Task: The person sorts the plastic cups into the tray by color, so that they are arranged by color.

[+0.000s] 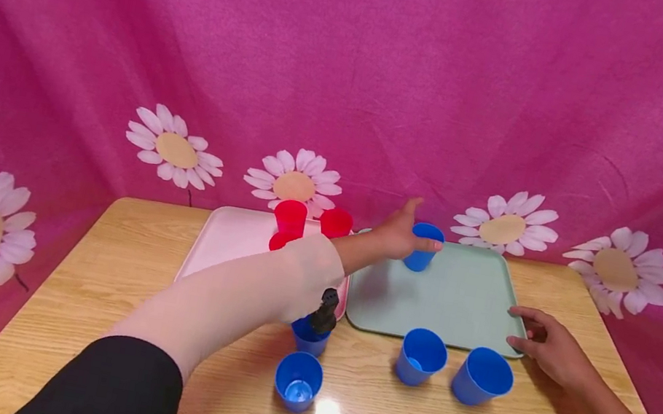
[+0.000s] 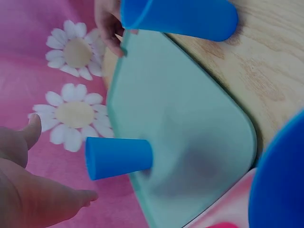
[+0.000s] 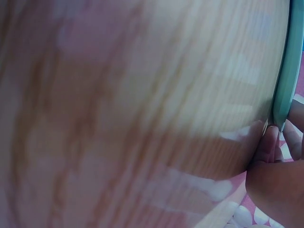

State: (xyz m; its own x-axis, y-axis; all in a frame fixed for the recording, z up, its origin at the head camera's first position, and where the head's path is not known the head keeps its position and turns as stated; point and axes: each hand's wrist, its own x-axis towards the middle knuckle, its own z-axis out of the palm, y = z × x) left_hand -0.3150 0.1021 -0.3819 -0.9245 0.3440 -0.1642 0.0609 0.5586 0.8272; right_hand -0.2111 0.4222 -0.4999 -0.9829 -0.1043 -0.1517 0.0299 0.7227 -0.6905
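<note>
My left hand (image 1: 396, 235) reaches over the back of the green tray (image 1: 454, 303), thumb and fingers spread. Beside it, a blue cup (image 1: 422, 256) stands upright near the tray's back left. In the left wrist view a gap shows between the hand (image 2: 35, 190) and that cup (image 2: 118, 157). My right hand (image 1: 553, 350) grips the tray's rim at the front right corner. In the right wrist view its thumb and fingers (image 3: 268, 142) lie about the rim (image 3: 285, 76). Nearby on the table stand two blue cups, one (image 1: 421, 357) left of the other (image 1: 482, 378).
Left of the green tray lies a pink tray (image 1: 216, 238), partly behind my left sleeve. Red cups (image 1: 290, 216) stand on it, one (image 1: 336, 223) at its right. Two more blue cups (image 1: 298, 382) stand on the wooden table (image 1: 140, 232), the rear one (image 1: 308, 340) partly hidden.
</note>
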